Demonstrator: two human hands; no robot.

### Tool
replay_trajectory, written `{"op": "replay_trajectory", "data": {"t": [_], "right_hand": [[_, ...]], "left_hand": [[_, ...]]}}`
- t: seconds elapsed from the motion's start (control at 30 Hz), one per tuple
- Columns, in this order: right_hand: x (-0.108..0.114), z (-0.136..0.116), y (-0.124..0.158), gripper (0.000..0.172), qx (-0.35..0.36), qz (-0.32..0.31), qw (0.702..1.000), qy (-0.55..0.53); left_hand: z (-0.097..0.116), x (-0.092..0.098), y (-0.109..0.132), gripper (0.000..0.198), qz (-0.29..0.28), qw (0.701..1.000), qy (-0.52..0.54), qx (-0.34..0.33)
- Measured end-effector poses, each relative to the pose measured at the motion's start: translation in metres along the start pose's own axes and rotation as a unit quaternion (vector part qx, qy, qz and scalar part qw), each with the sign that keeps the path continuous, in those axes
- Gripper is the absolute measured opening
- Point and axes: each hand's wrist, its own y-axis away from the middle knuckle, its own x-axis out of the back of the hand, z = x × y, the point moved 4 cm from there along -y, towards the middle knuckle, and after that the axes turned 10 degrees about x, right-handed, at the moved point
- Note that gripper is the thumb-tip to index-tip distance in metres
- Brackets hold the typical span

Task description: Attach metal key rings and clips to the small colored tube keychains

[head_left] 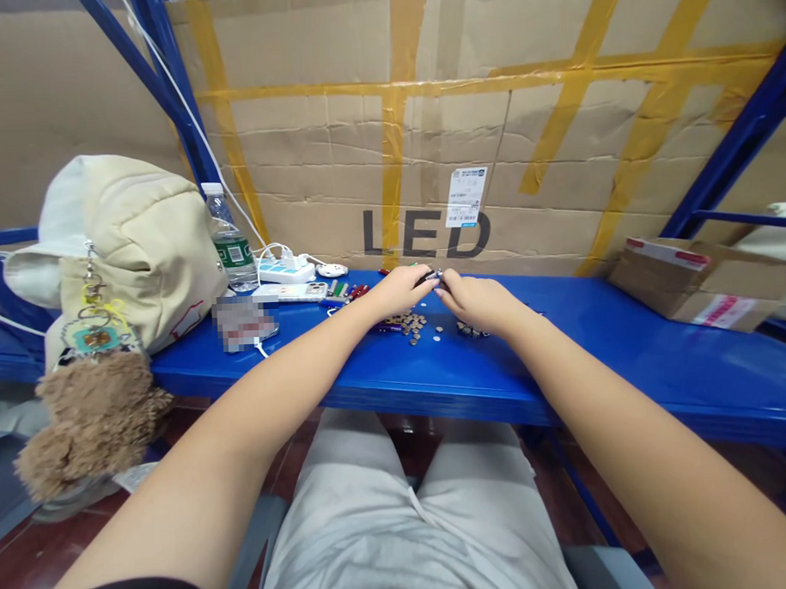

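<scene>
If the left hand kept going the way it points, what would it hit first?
Likely the right hand, which meets the left hand around a small pinched part; depth is unclear.

glossy blue metal counter, small shiny metal discs, matt creased cardboard, cream cloth bag, fuzzy brown plush charm.

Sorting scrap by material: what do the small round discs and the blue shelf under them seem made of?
Small round silvery discs: likely metal, with a dull grey sheen, though too small to be sure. Blue shelf: probably painted metal, smooth and glossy with soft reflections.
</scene>
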Motion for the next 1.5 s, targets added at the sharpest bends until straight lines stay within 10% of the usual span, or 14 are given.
{"op": "replay_trajectory", "data": {"t": [0.27,1.0,1.37,1.5], "right_hand": [[-0.003,-0.007,-0.003,0.037,-0.007,-0.022,0.996,0.085],[-0.004,0.007,-0.006,0.025,-0.054,0.006,0.991,-0.12],[-0.013,0.05,0.0,0.033,-0.139,0.089,0.952,-0.258],[-0.011,0.057,0.006,0.03,-0.159,0.061,0.95,-0.26]], "left_hand": [[0.004,0.0,0.001,0.026,-0.007,1.0,-0.012,-0.011],[0.003,-0.007,0.002,0.03,-0.047,0.997,-0.033,-0.043],[-0.042,-0.005,-0.035,0.038,-0.127,0.964,0.006,0.235],[-0.058,-0.004,-0.045,0.069,-0.036,0.964,0.027,0.261]]}}
